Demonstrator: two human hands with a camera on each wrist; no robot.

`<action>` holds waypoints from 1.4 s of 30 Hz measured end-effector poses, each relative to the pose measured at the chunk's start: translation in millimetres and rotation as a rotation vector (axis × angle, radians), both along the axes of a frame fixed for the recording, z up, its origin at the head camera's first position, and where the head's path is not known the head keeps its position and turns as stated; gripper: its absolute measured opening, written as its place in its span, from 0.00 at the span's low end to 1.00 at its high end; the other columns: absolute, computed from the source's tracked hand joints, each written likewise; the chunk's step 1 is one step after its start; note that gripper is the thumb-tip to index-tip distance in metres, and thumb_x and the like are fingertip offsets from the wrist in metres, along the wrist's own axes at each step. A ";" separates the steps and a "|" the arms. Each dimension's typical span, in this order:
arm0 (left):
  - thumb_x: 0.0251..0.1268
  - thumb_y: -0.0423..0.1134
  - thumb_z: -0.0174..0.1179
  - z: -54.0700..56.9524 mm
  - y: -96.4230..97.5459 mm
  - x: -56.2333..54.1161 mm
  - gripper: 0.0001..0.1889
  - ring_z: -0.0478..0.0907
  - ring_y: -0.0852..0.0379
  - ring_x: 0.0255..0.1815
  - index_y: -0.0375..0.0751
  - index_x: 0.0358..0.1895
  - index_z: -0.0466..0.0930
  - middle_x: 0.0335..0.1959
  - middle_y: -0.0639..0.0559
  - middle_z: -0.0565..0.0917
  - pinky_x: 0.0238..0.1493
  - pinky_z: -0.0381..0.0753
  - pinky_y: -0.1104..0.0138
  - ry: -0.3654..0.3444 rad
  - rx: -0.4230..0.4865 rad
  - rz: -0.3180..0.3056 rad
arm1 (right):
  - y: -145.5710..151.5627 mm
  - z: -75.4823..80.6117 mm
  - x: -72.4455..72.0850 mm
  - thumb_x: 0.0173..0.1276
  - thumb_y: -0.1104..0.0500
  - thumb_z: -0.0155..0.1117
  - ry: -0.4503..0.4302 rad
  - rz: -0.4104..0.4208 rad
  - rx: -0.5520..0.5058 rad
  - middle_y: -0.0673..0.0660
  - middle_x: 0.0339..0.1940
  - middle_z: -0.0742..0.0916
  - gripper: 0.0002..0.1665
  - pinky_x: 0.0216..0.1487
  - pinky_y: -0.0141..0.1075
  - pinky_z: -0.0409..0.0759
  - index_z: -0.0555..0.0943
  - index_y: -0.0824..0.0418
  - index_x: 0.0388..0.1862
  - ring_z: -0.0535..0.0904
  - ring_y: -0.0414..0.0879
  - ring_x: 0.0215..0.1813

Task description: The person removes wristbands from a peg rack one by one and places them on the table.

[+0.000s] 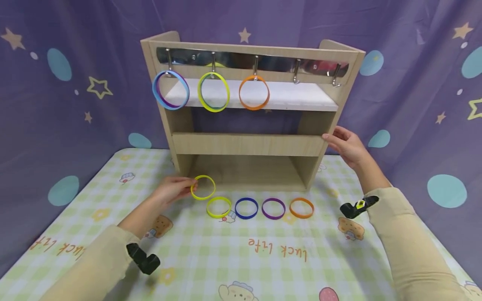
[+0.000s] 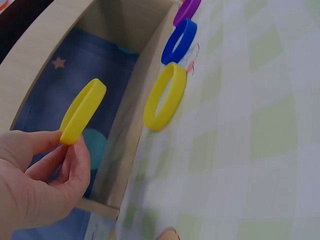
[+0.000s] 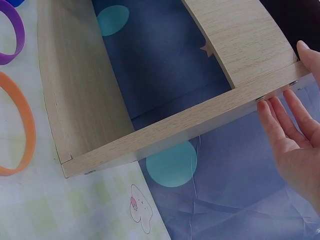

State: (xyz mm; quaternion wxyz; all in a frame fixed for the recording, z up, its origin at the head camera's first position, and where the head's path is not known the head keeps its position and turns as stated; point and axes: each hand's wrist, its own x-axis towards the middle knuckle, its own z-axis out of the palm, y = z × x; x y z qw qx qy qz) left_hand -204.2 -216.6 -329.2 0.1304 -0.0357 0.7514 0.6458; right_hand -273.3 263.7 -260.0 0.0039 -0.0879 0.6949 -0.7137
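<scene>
Between thumb and fingers my left hand [image 1: 173, 189] pinches a yellow silicone wristband [image 2: 84, 111], held up off the table before the shelf's lower left corner. My right hand [image 1: 348, 146] grips the right side panel of the wooden shelf [image 1: 248, 145], thumb on its front edge, fingers against the outer face. On the tablecloth lie a yellow wristband [image 1: 219, 216], a blue wristband [image 1: 246, 217], a purple wristband [image 1: 273, 218] and an orange wristband [image 1: 301, 216] in a row. From the hooks hang light blue and purple wristbands [image 1: 155, 94], a yellow-green pair [image 1: 227, 94] and an orange wristband [image 1: 267, 94].
A metal hook rail [image 1: 276, 61] runs along the shelf's top front; its two rightmost hooks hold nothing. Behind the shelf hangs a purple curtain [image 1: 94, 37] with stars. A checkered tablecloth [image 1: 211, 259] covers the table in front.
</scene>
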 end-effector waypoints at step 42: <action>0.71 0.37 0.54 -23.2 -35.7 -2.7 0.21 0.84 0.64 0.37 0.21 0.58 0.72 0.34 0.53 0.87 0.42 0.86 0.73 -0.152 -0.189 -0.185 | 2.9 -5.7 -3.3 0.67 0.65 0.61 0.047 0.033 -0.034 0.41 0.41 0.84 0.20 0.48 0.19 0.80 0.71 0.55 0.56 0.80 0.32 0.45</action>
